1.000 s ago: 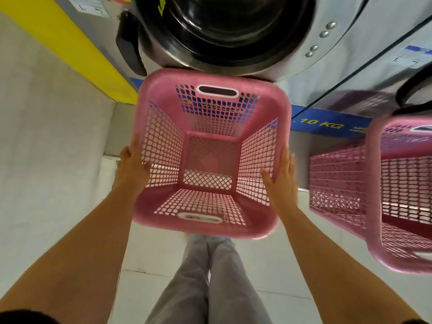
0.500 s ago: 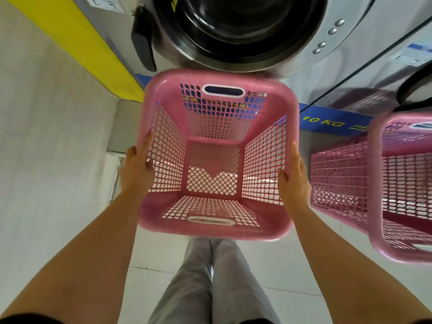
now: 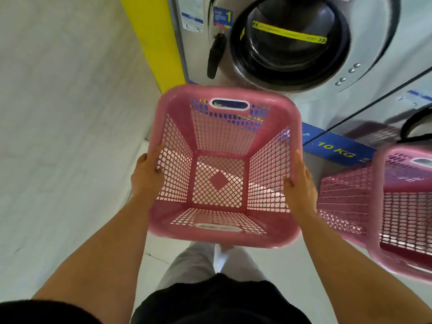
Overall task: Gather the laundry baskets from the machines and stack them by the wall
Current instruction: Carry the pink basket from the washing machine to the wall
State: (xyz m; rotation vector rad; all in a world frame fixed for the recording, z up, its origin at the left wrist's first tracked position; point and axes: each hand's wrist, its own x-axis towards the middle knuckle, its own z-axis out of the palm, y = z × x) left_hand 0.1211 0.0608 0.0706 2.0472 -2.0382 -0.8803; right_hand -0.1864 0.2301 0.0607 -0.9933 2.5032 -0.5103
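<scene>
An empty pink laundry basket [image 3: 278, 114] with lattice walls and white handle slots hangs in the air in front of me, over my legs. My left hand [image 3: 146, 176] clasps its left rim and wall. My right hand [image 3: 298, 187] clasps its right rim and wall. A second pink laundry basket [image 3: 343, 199] stands at the right edge, partly cut off by the frame. Just beyond the held basket is a front-loading washing machine [image 3: 364, 38] with a dark round door.
A pale wall [image 3: 63, 113] runs along the left, with a yellow strip [image 3: 154, 40] beside the machine. A blue "10 KG" band [image 3: 336, 149] runs under the machines. A second machine [image 3: 402, 113] is at the far right. Light floor tiles [image 3: 280, 265] lie below.
The basket has come up and toward me, away from the machine's door. Both hands have closed tighter on its sides. More of the machine's door and labels shows now.
</scene>
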